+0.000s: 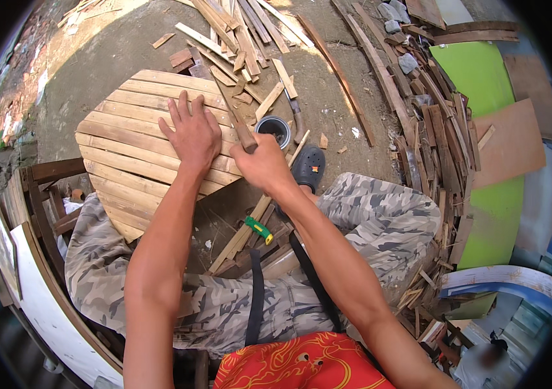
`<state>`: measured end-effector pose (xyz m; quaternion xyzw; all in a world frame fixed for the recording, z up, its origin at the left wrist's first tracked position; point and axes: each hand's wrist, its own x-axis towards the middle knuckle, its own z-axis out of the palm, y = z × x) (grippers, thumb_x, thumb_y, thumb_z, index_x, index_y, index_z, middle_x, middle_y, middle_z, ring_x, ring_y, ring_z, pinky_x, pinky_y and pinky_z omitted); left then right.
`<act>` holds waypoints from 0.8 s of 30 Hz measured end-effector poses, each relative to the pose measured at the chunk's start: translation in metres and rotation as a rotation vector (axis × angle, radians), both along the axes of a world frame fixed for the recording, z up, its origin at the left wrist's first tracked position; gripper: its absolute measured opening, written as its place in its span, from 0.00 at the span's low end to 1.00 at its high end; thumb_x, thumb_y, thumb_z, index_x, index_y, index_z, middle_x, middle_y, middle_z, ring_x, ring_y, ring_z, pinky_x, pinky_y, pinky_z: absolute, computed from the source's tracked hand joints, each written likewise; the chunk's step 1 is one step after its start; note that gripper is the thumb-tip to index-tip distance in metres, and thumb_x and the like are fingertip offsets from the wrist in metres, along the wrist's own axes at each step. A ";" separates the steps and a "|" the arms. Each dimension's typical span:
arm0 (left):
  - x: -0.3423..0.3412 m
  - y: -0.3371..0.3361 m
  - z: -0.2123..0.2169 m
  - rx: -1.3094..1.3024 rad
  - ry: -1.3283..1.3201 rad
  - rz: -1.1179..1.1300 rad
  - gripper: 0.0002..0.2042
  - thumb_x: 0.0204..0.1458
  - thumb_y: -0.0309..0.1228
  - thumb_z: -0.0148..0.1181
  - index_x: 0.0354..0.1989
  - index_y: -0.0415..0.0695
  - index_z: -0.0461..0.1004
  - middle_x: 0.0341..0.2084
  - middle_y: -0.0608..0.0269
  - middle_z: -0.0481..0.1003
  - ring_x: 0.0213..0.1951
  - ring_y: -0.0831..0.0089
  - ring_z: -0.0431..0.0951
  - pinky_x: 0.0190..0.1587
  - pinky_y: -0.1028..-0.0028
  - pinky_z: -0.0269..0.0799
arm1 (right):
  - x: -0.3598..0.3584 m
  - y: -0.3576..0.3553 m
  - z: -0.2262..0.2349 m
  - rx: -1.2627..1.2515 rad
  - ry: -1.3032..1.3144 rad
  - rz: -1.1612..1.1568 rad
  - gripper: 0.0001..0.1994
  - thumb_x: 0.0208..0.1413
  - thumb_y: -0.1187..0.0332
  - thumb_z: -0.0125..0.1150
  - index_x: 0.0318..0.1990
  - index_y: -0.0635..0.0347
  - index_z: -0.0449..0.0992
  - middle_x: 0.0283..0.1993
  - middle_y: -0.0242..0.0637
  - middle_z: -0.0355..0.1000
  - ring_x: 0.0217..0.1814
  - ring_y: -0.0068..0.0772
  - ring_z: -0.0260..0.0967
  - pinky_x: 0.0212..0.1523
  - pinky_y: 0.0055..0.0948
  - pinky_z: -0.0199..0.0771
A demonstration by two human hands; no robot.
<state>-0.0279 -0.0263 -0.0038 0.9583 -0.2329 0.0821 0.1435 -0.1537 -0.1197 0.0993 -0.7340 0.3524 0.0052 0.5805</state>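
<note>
A panel of pale wooden slats, with clipped corners and narrow gaps between the slats, lies over my left leg. My left hand rests flat on it, fingers spread. At the panel's right edge, my right hand is closed around a long, narrow tool with a brown wooden handle. The tool points away from me along the panel's edge; its far part is seen nearly edge-on, so its kind is unclear. Just beyond my right hand stands a dark round tub with small contents I cannot make out.
A green and yellow utility knife lies on wood strips between my legs. My shoe is close to the tub. Loose wood strips lie scattered ahead. Stacked scrap wood and green sheets line the right side.
</note>
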 end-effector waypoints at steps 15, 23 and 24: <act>0.000 -0.004 0.003 -0.039 0.010 0.017 0.15 0.64 0.37 0.52 0.57 0.51 0.75 0.70 0.56 0.64 0.75 0.47 0.54 0.71 0.30 0.41 | 0.009 -0.006 -0.014 -0.075 -0.056 0.028 0.16 0.56 0.62 0.62 0.32 0.72 0.75 0.20 0.46 0.72 0.21 0.41 0.69 0.30 0.42 0.73; 0.002 -0.005 0.002 -0.013 0.020 0.029 0.15 0.65 0.37 0.52 0.57 0.53 0.76 0.70 0.56 0.63 0.75 0.47 0.54 0.71 0.30 0.42 | -0.153 0.026 0.114 0.080 -0.068 0.033 0.12 0.61 0.71 0.65 0.27 0.64 0.73 0.20 0.30 0.66 0.24 0.18 0.60 0.26 0.30 0.62; 0.002 -0.005 0.003 -0.011 0.026 0.032 0.14 0.64 0.37 0.53 0.56 0.53 0.76 0.70 0.56 0.64 0.75 0.46 0.55 0.70 0.30 0.43 | -0.128 0.021 0.095 0.040 -0.005 0.048 0.12 0.61 0.69 0.65 0.28 0.64 0.73 0.20 0.30 0.67 0.24 0.18 0.60 0.26 0.30 0.61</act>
